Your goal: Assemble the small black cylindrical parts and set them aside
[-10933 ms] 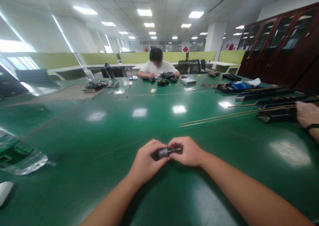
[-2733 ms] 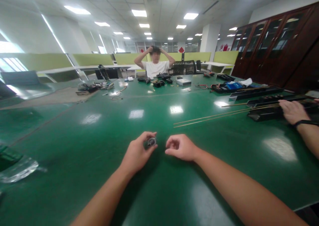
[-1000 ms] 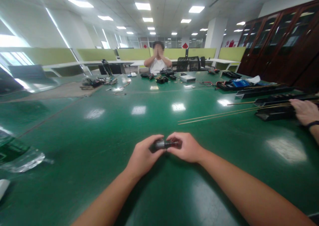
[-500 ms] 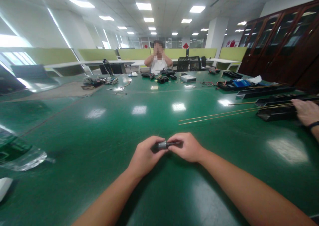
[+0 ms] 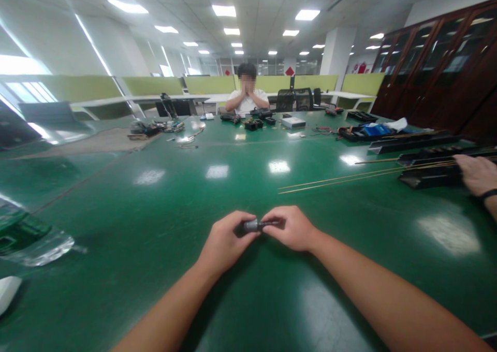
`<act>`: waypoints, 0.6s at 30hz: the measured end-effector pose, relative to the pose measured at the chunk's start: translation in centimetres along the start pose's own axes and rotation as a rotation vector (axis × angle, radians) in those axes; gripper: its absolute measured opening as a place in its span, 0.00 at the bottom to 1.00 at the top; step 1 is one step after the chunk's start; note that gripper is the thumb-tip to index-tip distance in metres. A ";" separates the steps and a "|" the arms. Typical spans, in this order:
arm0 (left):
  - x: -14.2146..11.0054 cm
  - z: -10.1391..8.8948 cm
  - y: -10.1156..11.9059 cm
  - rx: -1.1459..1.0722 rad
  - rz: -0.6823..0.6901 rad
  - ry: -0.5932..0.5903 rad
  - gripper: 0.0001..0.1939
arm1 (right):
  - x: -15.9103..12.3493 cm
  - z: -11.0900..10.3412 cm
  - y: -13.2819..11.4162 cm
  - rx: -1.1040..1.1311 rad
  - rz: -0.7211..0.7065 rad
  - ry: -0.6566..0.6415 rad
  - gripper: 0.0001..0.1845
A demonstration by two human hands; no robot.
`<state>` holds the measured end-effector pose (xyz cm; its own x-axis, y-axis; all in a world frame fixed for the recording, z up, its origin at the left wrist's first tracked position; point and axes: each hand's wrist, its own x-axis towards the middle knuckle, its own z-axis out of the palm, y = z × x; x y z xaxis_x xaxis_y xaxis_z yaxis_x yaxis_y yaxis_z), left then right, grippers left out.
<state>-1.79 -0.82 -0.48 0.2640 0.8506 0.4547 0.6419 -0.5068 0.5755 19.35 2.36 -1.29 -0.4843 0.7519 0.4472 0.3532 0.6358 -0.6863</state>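
Close to the table's near side, my left hand [image 5: 224,239] is closed around a small grey metal cylinder [image 5: 251,225], thumb and fingers gripping it from the left. A thin dark shaft [image 5: 267,223] extends from the cylinder's right end. My right hand [image 5: 292,229] pinches that shaft between thumb and fingers, and its far tip shows inside the curled hand. The fingertips of both hands almost meet. The part lies roughly level, just above the green table [image 5: 248,300]. Its exact kind is too small to make out, and the fingers cover some of it.
Long thin brass-coloured rods [image 5: 334,180] reach in from the right, over black channels [image 5: 423,176], where another person's hand [image 5: 477,173] rests. A water bottle [image 5: 34,240] lies at left, near a white object [image 5: 8,292]. Across the table sits a person [image 5: 247,101] behind tools and parts.
The person across the table has lowered their head and hands a little. My hands and the metal part stay in almost the same place.
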 end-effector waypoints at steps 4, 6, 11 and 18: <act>0.0 -0.1 0.0 0.009 0.004 0.004 0.11 | 0.0 -0.1 0.0 0.011 0.004 0.000 0.07; 0.0 -0.2 -0.1 0.019 0.005 0.007 0.11 | 0.0 -0.1 0.1 0.015 0.011 0.001 0.07; 0.0 -0.3 -0.3 0.024 0.012 0.020 0.11 | -0.1 -0.1 0.1 0.013 0.032 0.005 0.07; 0.1 -0.4 -0.3 0.024 0.013 0.021 0.12 | 0.0 0.0 0.4 0.034 0.044 0.000 0.07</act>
<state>-2.24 -0.63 -0.39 0.2573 0.8406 0.4766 0.6558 -0.5142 0.5528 19.52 2.58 -1.56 -0.4694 0.7787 0.4163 0.3468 0.5962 -0.7241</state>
